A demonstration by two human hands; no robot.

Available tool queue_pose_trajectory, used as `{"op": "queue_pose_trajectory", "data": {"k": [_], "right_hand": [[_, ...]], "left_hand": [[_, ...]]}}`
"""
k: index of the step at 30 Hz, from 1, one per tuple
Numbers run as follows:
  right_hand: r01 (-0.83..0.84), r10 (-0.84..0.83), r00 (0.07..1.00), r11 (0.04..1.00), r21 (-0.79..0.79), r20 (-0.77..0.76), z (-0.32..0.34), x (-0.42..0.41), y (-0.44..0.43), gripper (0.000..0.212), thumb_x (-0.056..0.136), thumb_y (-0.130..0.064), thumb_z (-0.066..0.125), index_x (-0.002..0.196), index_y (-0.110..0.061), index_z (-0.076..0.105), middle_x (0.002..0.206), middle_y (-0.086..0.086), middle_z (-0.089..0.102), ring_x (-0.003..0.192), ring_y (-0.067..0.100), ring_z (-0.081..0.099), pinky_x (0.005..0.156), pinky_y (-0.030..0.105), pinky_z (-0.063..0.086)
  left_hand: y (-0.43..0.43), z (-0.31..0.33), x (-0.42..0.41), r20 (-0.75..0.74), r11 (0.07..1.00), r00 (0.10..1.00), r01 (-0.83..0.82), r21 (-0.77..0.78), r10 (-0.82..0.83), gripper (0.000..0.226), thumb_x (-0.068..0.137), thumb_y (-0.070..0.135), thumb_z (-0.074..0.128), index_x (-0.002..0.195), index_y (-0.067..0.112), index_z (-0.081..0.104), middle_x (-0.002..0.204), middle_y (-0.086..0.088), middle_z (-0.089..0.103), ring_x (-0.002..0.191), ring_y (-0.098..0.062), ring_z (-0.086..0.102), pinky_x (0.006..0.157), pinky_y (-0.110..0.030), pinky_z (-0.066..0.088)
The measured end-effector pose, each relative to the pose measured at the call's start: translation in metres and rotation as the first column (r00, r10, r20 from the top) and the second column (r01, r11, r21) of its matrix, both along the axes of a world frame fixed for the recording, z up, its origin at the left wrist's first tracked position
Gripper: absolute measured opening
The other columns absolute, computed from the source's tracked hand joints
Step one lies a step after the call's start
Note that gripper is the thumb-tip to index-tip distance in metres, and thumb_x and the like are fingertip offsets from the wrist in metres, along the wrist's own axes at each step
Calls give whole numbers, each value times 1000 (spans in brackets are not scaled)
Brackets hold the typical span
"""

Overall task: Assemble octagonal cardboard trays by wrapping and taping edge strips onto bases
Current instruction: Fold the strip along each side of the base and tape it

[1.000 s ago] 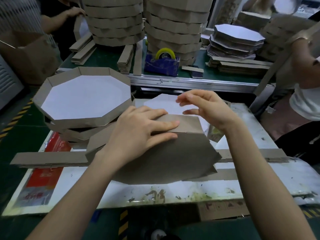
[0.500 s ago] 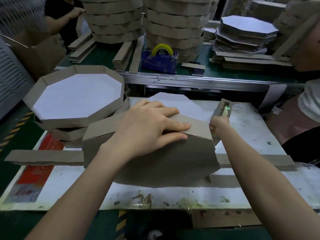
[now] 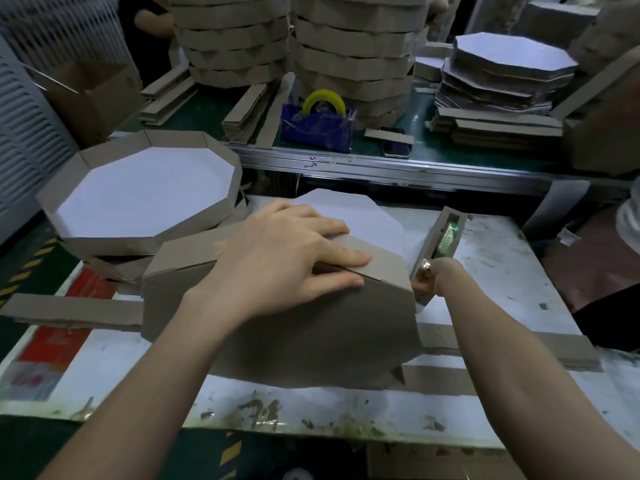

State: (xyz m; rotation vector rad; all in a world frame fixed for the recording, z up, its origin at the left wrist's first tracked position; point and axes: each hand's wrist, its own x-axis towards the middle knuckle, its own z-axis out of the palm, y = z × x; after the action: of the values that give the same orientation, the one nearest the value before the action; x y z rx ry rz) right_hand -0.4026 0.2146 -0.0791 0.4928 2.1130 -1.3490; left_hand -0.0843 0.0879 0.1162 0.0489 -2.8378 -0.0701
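Left hand: the left hand (image 3: 277,258) lies flat with its fingers stretched out, pressing the edge strip (image 3: 183,254) onto the upper rim of the base (image 3: 311,334). It keeps the same place as a second ago.
Right hand: a second ago it hovered spread above the rim. Now the right hand (image 3: 446,277) is at the lower end of the tape dispenser (image 3: 445,233), just right of the base. Its fingers look curled, but I cannot tell whether they pinch tape.
Base: it stands tilted on the bench (image 3: 502,271), with its brown underside toward the camera and its white face away.
Strip: it is folded round the upper sides of the base. Its end lies under the left fingertips near the upper right corner, and no tape shows there.
Meaning: the wrapping here looks done, and the work seems to be turning to fetching tape for that end. The left hand likely has to keep pressing, or the strip may spring off.
Nearby: a finished tray (image 3: 145,195) tops a pile at the left, and loose strips (image 3: 69,311) lie on the bench beside the base.
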Motion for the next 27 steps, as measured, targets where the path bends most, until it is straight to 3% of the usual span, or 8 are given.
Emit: {"op": "queue_pose_trajectory", "data": {"k": [5, 8, 11, 14, 16, 19, 23, 27], "right_hand": [[225, -209, 973, 950, -218, 95, 11, 8, -6, 21, 98, -3, 54, 119, 0, 51, 116, 19, 59, 109, 36, 61, 92, 49, 56], [357, -344, 933, 838, -413, 107, 17, 26, -11, 29, 94, -9, 55, 123, -3, 54, 115, 16, 60, 104, 31, 61, 88, 39, 56], [418, -430, 895, 718, -557, 117, 22, 53, -19, 16, 92, -15, 57, 104, -5, 58, 115, 12, 65, 99, 29, 64, 82, 33, 55], [397, -448, 893, 753, -525, 33, 16, 78, -14, 17, 94, -16, 59, 104, -3, 62, 98, 15, 62, 88, 26, 56, 50, 16, 41], [341, -401, 915, 832, -437, -50, 0, 87, -4, 34, 97, -19, 59, 115, 10, 62, 110, 30, 63, 86, 30, 58, 44, 13, 37], [241, -312, 936, 906, -349, -162, -24, 89, 12, 36, 101, -23, 56, 111, 11, 62, 122, 30, 62, 74, 20, 51, 54, 15, 40], [219, -289, 937, 924, -312, -198, -30, 90, 16, 25, 100, -24, 58, 89, -2, 61, 114, 27, 65, 94, 32, 63, 85, 39, 51], [207, -275, 884, 955, -213, -377, -35, 86, 11, 27, 99, -18, 59, 77, -3, 57, 123, 23, 60, 106, 33, 60, 93, 35, 47]], "left_hand": [[4, -1, -4, -14, 1000, 1000, -3, -11, 3, 39, 89, 68, 40, 113, 51, 65, 121, 8, 68, 107, -18, 62, 83, -35, 43], [5, -2, -5, -34, 1000, 999, -8, -17, 7, 40, 88, 67, 38, 112, 51, 65, 119, 8, 69, 106, -17, 63, 82, -34, 42], [5, -3, -4, -48, 1000, 999, -3, -3, 3, 38, 88, 67, 41, 111, 50, 66, 118, 7, 69, 106, -18, 64, 83, -35, 43], [4, -5, -2, -70, 1000, 997, -15, -6, 14, 34, 87, 65, 47, 109, 50, 68, 116, 7, 70, 103, -18, 65, 82, -34, 43], [3, -5, 0, -81, 1000, 996, -26, -9, 25, 34, 85, 65, 47, 108, 51, 68, 116, 8, 70, 103, -17, 65, 81, -32, 40], [1, -5, 3, -83, 1000, 996, -19, 9, 20, 33, 88, 65, 46, 109, 51, 67, 116, 8, 70, 104, -17, 64, 81, -30, 35], [-3, -5, 9, -102, 999, 994, -36, 12, 37, 37, 87, 68, 42, 108, 51, 68, 114, 8, 71, 101, -17, 65, 80, -29, 36], [-7, -5, 12, -99, 998, 994, -50, 40, 54, 41, 86, 67, 37, 108, 51, 68, 115, 9, 70, 102, -17, 65, 83, -33, 42]]}}
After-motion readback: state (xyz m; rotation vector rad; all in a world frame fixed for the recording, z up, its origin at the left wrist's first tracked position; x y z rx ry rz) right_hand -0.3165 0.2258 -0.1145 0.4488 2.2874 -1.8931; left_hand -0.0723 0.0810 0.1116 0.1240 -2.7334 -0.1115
